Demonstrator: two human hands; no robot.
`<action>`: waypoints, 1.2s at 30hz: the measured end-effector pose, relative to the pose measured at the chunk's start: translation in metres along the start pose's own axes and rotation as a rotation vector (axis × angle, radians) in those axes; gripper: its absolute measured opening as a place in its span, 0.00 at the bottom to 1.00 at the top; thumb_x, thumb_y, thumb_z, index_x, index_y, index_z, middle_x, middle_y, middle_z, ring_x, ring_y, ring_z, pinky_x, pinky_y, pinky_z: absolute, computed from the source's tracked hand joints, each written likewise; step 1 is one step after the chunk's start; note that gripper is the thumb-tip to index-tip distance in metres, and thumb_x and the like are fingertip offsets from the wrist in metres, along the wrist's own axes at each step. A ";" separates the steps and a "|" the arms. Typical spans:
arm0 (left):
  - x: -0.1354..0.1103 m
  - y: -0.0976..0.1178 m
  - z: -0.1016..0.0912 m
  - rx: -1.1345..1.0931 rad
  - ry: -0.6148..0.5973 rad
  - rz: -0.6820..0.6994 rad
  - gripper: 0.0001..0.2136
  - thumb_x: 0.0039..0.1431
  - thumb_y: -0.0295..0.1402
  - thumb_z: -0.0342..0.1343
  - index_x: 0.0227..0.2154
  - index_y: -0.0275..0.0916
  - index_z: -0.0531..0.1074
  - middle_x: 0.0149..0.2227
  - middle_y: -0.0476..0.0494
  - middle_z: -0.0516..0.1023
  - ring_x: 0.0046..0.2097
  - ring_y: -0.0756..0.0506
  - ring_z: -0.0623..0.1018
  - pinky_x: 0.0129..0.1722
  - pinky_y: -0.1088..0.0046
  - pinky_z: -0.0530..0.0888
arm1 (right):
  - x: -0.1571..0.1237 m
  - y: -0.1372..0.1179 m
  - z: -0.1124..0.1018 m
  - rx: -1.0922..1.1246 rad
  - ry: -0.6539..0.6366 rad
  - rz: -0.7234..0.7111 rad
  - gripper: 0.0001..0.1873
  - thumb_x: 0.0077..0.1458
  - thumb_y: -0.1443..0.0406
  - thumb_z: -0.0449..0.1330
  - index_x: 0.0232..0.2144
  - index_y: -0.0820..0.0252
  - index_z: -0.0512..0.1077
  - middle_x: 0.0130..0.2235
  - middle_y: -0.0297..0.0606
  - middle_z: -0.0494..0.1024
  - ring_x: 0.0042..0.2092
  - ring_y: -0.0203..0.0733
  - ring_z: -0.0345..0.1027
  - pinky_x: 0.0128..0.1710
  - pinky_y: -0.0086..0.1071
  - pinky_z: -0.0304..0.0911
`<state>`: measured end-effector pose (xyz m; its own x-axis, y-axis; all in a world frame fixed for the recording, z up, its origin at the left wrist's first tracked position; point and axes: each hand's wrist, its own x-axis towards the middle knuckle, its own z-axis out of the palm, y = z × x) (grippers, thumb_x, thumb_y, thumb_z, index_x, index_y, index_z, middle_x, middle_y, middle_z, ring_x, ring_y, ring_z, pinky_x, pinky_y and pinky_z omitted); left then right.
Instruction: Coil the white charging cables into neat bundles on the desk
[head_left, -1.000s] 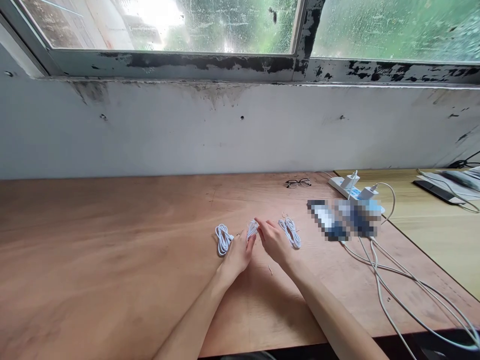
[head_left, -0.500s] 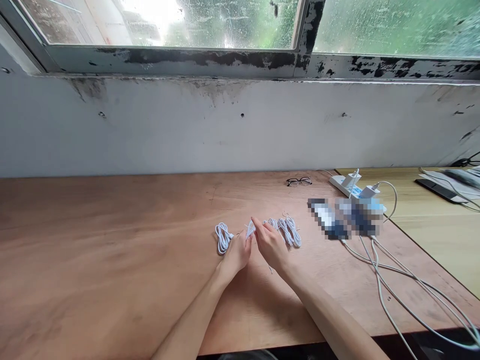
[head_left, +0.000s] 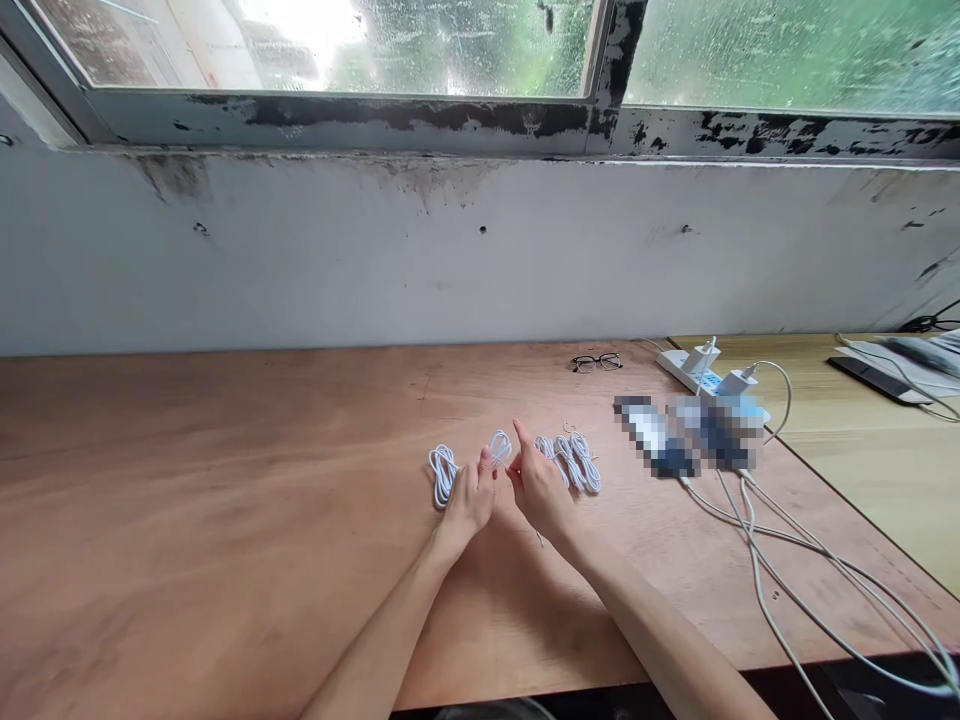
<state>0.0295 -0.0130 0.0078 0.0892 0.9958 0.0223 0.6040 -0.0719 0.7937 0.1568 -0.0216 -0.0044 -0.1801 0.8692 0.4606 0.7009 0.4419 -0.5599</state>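
Note:
A small coil of white cable (head_left: 501, 446) stands up between my two hands. My left hand (head_left: 469, 498) is closed on its lower left side, with the thumb pointing up. My right hand (head_left: 541, 492) has its index finger raised, while its thumb and other fingers pinch at the lower right of the same coil. Exactly what those fingertips grip is too small to make out. Just left of my left hand lies another bundled white cable (head_left: 442, 474). Several more white cable bundles (head_left: 577, 464) lie side by side beyond my right hand, partly hidden by it.
Folded glasses (head_left: 597, 363) lie toward the wall. On the right are a power strip (head_left: 679, 368) with plugged-in chargers, blurred-out items (head_left: 651, 437) and long white cables (head_left: 814, 548) trailing over the table's front edge. A black flat device (head_left: 877, 381) rests farther right.
My right index finger has lifted and straightened, and my hands have parted slightly. The coil's loop now shows more openly between them. The other bundles have not moved.

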 end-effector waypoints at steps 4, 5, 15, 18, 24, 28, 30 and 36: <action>0.006 -0.008 0.003 -0.128 -0.010 -0.049 0.23 0.62 0.44 0.31 0.16 0.41 0.58 0.16 0.50 0.61 0.22 0.48 0.65 0.27 0.71 0.60 | -0.001 -0.003 0.001 0.067 -0.013 0.034 0.36 0.53 0.76 0.46 0.62 0.63 0.40 0.30 0.37 0.73 0.29 0.40 0.67 0.32 0.34 0.64; 0.007 -0.011 0.004 -0.169 -0.005 -0.038 0.23 0.62 0.46 0.31 0.17 0.41 0.57 0.16 0.51 0.59 0.22 0.48 0.63 0.26 0.72 0.59 | -0.001 -0.004 0.001 0.090 -0.009 0.040 0.35 0.53 0.75 0.47 0.62 0.63 0.41 0.30 0.38 0.73 0.30 0.40 0.67 0.33 0.34 0.64; 0.008 -0.008 0.002 -0.409 -0.009 0.031 0.24 0.57 0.53 0.36 0.17 0.39 0.58 0.16 0.54 0.54 0.20 0.52 0.56 0.21 0.74 0.56 | 0.008 0.005 -0.005 0.822 -0.109 0.345 0.22 0.46 0.60 0.62 0.43 0.62 0.65 0.25 0.34 0.73 0.26 0.36 0.67 0.24 0.27 0.60; 0.005 -0.001 -0.002 -0.382 0.025 0.036 0.25 0.57 0.54 0.37 0.18 0.39 0.60 0.15 0.54 0.55 0.19 0.52 0.57 0.21 0.75 0.56 | 0.011 0.010 -0.008 0.925 -0.230 0.457 0.17 0.42 0.56 0.65 0.31 0.64 0.71 0.26 0.37 0.74 0.24 0.33 0.64 0.19 0.24 0.55; 0.001 0.004 -0.006 -0.309 0.058 0.066 0.24 0.59 0.51 0.37 0.21 0.37 0.66 0.16 0.51 0.63 0.21 0.51 0.63 0.23 0.75 0.60 | 0.015 0.004 -0.011 0.971 -0.289 0.559 0.18 0.36 0.55 0.67 0.26 0.65 0.75 0.24 0.37 0.74 0.22 0.30 0.60 0.15 0.23 0.49; 0.002 0.002 -0.004 -0.197 0.097 0.086 0.25 0.60 0.49 0.35 0.17 0.39 0.63 0.15 0.51 0.60 0.21 0.50 0.62 0.24 0.73 0.59 | 0.018 -0.002 -0.016 0.965 -0.149 0.521 0.17 0.37 0.55 0.67 0.25 0.64 0.76 0.23 0.38 0.74 0.23 0.33 0.62 0.16 0.24 0.52; 0.002 0.000 -0.003 -0.184 0.068 0.097 0.24 0.61 0.48 0.35 0.18 0.39 0.64 0.17 0.50 0.62 0.23 0.49 0.63 0.25 0.73 0.60 | 0.018 -0.004 -0.017 0.948 -0.118 0.492 0.17 0.38 0.54 0.66 0.25 0.63 0.76 0.24 0.39 0.75 0.23 0.34 0.63 0.16 0.24 0.53; 0.002 0.002 -0.001 -0.065 0.088 0.066 0.22 0.62 0.44 0.33 0.20 0.39 0.64 0.19 0.49 0.66 0.25 0.48 0.67 0.27 0.74 0.61 | 0.016 -0.006 -0.014 0.904 -0.038 0.407 0.17 0.41 0.51 0.64 0.23 0.61 0.75 0.25 0.41 0.76 0.24 0.38 0.67 0.18 0.29 0.60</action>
<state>0.0297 -0.0116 0.0099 0.0550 0.9904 0.1267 0.5461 -0.1361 0.8266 0.1597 -0.0138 0.0160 -0.0752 0.9918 0.1029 -0.0734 0.0974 -0.9925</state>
